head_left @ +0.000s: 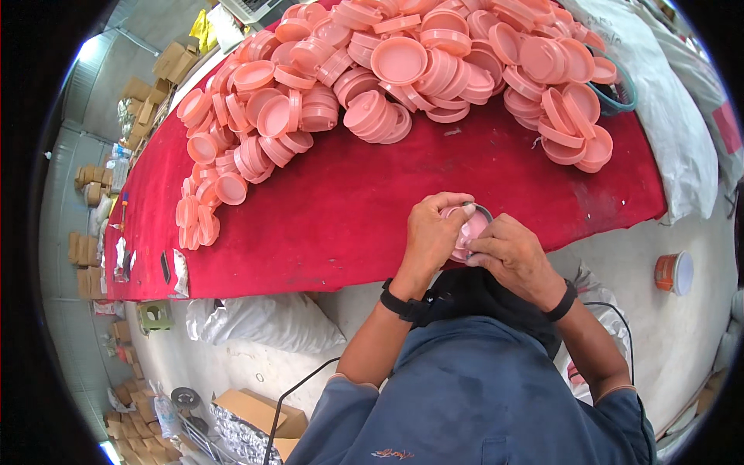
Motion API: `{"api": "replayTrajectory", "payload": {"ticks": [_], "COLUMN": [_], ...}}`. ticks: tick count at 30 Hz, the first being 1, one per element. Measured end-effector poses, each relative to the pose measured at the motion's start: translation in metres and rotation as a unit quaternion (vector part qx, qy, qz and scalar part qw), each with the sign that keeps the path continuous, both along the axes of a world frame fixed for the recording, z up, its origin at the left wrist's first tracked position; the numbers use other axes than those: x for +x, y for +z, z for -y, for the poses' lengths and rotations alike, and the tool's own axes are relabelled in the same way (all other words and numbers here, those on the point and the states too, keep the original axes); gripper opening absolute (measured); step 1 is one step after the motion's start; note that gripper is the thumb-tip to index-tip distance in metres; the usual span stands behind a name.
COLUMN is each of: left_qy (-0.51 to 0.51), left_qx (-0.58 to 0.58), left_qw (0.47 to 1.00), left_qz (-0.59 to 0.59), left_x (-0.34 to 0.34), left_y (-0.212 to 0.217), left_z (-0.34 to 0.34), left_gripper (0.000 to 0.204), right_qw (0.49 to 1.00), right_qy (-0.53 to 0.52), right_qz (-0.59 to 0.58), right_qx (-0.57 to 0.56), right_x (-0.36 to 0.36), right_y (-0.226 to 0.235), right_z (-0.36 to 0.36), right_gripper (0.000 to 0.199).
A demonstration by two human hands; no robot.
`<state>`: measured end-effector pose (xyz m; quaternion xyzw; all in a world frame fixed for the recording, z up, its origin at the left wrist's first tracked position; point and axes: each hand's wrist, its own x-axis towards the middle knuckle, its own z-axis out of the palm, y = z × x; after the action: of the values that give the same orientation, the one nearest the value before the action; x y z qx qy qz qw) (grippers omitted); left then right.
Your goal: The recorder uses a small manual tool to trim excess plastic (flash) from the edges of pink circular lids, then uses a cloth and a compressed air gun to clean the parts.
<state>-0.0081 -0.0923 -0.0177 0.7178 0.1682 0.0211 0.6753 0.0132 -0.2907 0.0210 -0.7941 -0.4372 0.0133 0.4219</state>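
Observation:
Both my hands hold one round pink plastic lid (pixel 474 225) just over the near edge of the red-covered table (pixel 349 209). My left hand (pixel 434 232) grips its left side, thumb across the top. On the right rim, the fingers of my right hand (pixel 513 252) are pinched together. A dark strip shows along the lid's far right edge; what it is, I cannot make out. Beyond my hands spreads a big heap of similar pink lids (pixel 399 62), many nested in stacks, curving from the left side to the far right.
A teal basket (pixel 632 93) stands at the far right beside white sacks (pixel 674 116). Under the near edge lies a full white sack (pixel 260 322). An orange and white bucket (pixel 674 273) is on the floor at right, an open cardboard box (pixel 267 411) at lower left. Black cables hang beside me.

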Motion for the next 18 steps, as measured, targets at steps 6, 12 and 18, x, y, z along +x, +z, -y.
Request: {"api": "replayTrajectory", "payload": {"ticks": [6,12,18], "left_qy": [-0.007,0.021,-0.069], "left_qx": [-0.011,0.039,-0.615], "left_qw": [1.000,0.999,0.781], "left_qz": [-0.001,0.012,0.080], "left_x": [0.000,-0.004,-0.014], "left_y": [0.014,-0.001,0.015], "left_z": [0.005,0.016,0.015], "left_gripper": [0.022,0.033,0.069], "right_qw": [0.998,0.995,0.990], "right_qy": [-0.024,-0.044,-0.032], "right_qz": [0.053,0.077,0.100], "right_qx": [0.005,0.048,0.094], "right_x": [0.001,-0.002,-0.002], "right_y": [-0.001,-0.012,-0.008], "right_z": [-0.003,-0.005,0.007], "right_gripper": [0.019,0.017,0.022]}}
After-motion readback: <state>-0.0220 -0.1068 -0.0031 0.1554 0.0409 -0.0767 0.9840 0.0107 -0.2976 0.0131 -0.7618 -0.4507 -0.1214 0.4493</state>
